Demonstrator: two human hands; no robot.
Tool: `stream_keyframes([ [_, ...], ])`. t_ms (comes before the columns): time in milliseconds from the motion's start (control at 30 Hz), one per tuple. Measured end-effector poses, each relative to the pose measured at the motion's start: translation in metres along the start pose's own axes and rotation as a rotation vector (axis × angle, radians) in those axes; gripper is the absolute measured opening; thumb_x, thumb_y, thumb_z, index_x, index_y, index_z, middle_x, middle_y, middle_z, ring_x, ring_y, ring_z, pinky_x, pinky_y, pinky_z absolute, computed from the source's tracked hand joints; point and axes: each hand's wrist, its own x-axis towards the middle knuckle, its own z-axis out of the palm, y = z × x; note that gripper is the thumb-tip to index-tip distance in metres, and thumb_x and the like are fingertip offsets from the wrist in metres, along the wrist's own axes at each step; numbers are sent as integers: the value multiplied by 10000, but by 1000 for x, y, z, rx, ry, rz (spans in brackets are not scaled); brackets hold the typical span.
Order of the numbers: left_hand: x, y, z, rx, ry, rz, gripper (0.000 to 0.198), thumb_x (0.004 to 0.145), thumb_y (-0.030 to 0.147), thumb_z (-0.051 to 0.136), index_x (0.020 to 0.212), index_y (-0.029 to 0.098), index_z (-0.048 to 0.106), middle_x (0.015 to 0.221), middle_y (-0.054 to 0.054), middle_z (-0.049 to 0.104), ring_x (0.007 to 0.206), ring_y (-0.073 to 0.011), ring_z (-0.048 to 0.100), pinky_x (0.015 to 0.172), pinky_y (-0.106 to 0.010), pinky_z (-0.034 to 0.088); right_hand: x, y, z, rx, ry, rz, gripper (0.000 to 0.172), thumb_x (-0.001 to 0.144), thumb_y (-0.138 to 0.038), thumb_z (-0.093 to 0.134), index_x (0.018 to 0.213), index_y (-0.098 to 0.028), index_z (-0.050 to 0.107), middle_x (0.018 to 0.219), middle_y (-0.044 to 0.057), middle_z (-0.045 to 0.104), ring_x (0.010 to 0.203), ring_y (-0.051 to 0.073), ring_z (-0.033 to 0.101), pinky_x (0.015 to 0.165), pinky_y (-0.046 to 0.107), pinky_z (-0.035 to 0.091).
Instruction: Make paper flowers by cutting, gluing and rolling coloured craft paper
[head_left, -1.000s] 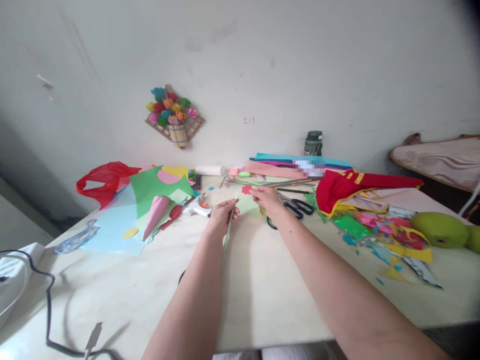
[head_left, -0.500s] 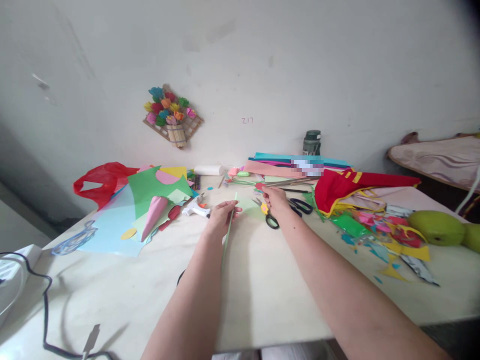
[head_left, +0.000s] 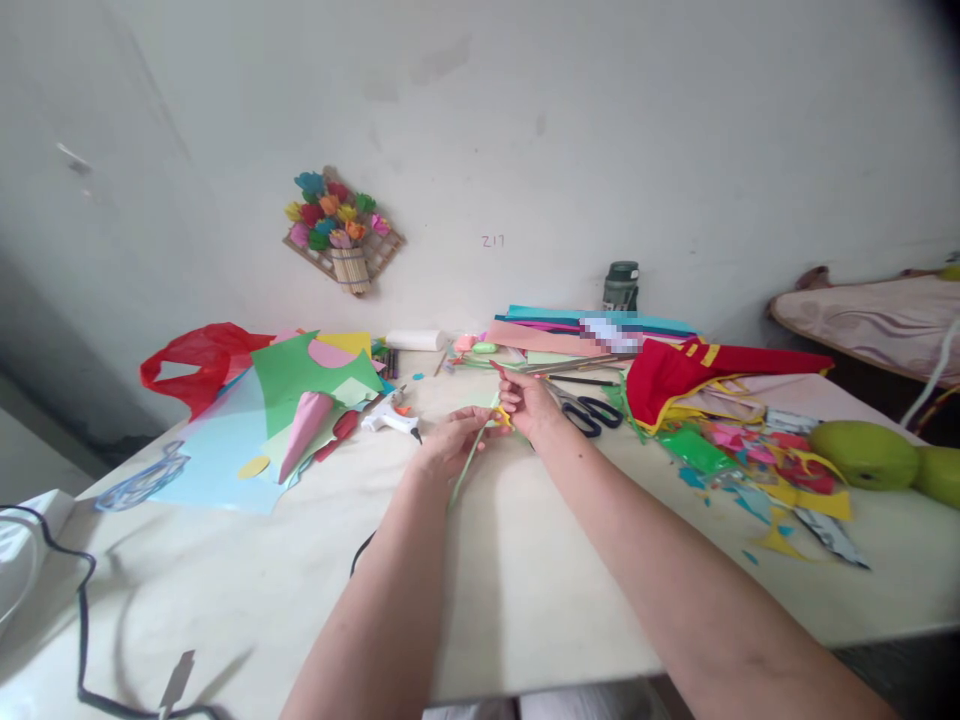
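My left hand (head_left: 455,442) is closed around a thin light green paper strip (head_left: 466,470), which slants across the fingers with its lower end above the table. Fingertip to fingertip with it, my right hand (head_left: 526,402) is closed too. A small red paper piece (head_left: 496,365) pokes out from the right fingertips. Between the two hands, against the right fingers, shows a small yellow paper flower (head_left: 504,416); its exact grip is partly hidden. Black-handled scissors (head_left: 589,412) lie just beyond the right wrist. A white glue gun (head_left: 391,415) rests left of the left hand.
Coloured paper sheets (head_left: 300,365) and a pink paper cone (head_left: 306,432) lie left, near a red plastic bag (head_left: 202,350). At right are a red and yellow cloth (head_left: 667,375), paper scraps (head_left: 780,500) and a green cushion-like object (head_left: 862,455). A cable (head_left: 84,630) crosses the left front.
My right hand has moved left and the hands now meet. The yellow flower has come with it, from over the scissors to between the hands. The green strip tilts more to the right.
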Motion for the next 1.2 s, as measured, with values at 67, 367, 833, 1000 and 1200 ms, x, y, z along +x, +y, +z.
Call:
stream_keyframes([
  [67, 1, -1, 0, 5, 2, 11, 52, 654, 105, 607, 677, 94, 562, 826, -116, 644, 715, -167, 632, 363, -119, 337, -1, 1, 2, 9, -4, 7, 87, 703, -156, 538, 648, -153, 471, 455, -74, 398, 314, 7, 254, 296, 139, 200],
  [367, 3, -1, -5, 21, 74, 34, 39, 700, 65, 564, 686, 78, 598, 766, -123, 662, 764, -161, 631, 475, -132, 425, 5, -15, -9, -116, 151, -252, 136, 649, -204, 589, 590, -164, 474, 464, -61, 454, 334, 21, 318, 304, 152, 221],
  [833, 4, 4, -11, -55, 165, 67, 87, 735, 45, 517, 717, 62, 601, 755, -115, 651, 698, -150, 640, 435, -127, 440, 23, -32, -67, -1592, 755, -371, 227, 660, -434, 560, 679, -245, 685, 733, 24, 673, 749, 199, 583, 728, 313, 375],
  [1000, 3, 5, -11, -93, 183, 54, 92, 745, 42, 505, 711, 53, 589, 740, -118, 643, 688, -151, 641, 419, -118, 444, 20, -31, -65, -1759, 747, -579, 193, 712, -344, 540, 747, -233, 695, 864, 62, 667, 847, 240, 547, 783, 371, 345],
  [1200, 4, 7, -13, -161, 188, 60, 101, 754, 47, 498, 738, 61, 598, 729, -88, 636, 685, -136, 641, 389, -95, 433, 16, -20, -46, -1652, 220, -905, 258, 688, -155, 532, 908, -207, 656, 1041, 61, 611, 963, 216, 524, 877, 354, 353],
])
